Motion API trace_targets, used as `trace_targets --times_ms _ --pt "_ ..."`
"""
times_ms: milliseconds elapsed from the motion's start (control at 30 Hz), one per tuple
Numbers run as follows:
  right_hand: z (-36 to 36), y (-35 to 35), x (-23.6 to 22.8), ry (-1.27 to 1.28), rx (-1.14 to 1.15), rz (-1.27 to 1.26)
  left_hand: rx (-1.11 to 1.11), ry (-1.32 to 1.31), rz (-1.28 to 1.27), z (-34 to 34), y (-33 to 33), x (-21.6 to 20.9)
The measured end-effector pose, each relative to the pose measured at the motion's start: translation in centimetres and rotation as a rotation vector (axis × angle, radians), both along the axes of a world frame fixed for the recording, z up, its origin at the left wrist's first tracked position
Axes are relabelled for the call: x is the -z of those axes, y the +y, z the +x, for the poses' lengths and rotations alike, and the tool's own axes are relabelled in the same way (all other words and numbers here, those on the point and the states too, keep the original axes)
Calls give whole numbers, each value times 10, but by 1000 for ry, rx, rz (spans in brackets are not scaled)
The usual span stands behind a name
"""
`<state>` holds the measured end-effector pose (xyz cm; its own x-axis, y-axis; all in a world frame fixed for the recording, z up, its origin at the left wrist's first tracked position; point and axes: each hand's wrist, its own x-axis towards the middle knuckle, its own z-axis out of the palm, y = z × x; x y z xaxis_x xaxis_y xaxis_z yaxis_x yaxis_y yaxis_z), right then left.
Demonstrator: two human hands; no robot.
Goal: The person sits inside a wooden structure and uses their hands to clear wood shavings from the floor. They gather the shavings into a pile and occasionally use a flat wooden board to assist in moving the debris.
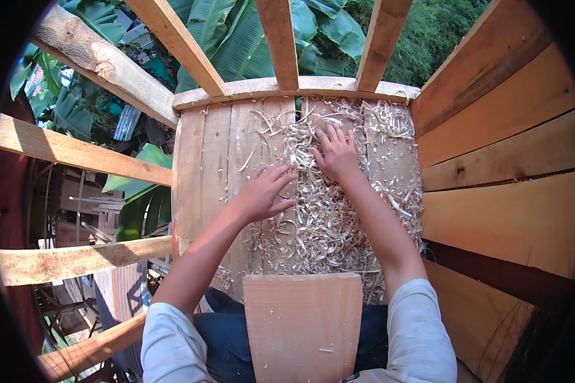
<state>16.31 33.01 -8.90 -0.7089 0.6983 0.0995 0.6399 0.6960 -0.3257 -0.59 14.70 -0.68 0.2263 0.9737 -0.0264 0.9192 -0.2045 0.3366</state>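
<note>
Both my arms reach forward over a floor of wooden planks (214, 147) strewn with pale, curled wood shavings (329, 223). My left hand (265, 193) is low over the planks at the left edge of the shavings, its fingers stretched out and thumb apart. Farther forward, my right hand (337, 152) spreads its fingers over the shavings near the far end. Neither hand holds anything that I can see. Close to me, a smooth wooden board (302, 325) lies over my lap, with a few small shavings on it.
Wooden posts (278, 45) rise beyond a wooden edge beam (255, 87) at the far side. Spaced rails (83, 150) run along the left, with plants and debris below. On the right stands a plank wall (501, 217). Banana leaves (243, 48) hang outside.
</note>
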Motion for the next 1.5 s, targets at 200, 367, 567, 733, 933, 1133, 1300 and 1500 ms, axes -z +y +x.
trace_targets --times_ms 200,367,567,733,933,1133,1300,1500 --pt "24 15 3 11 268 163 11 81 -69 -3 52 51" --pt "45 21 10 74 235 128 63 -35 208 -17 96 36" --pt "41 21 3 107 271 93 -446 -9 146 -15 110 33" --pt "39 22 0 71 273 98 -436 190 21 -4 136 56" --pt "41 22 2 39 275 96 -516 160 245 -17 148 42" --pt "37 19 8 69 273 104 -581 183 -44 -3 115 49" --pt "38 22 6 87 284 84 -191 -444 105 0 135 38" --pt "39 21 9 148 280 99 -544 78 221 -37 96 60"
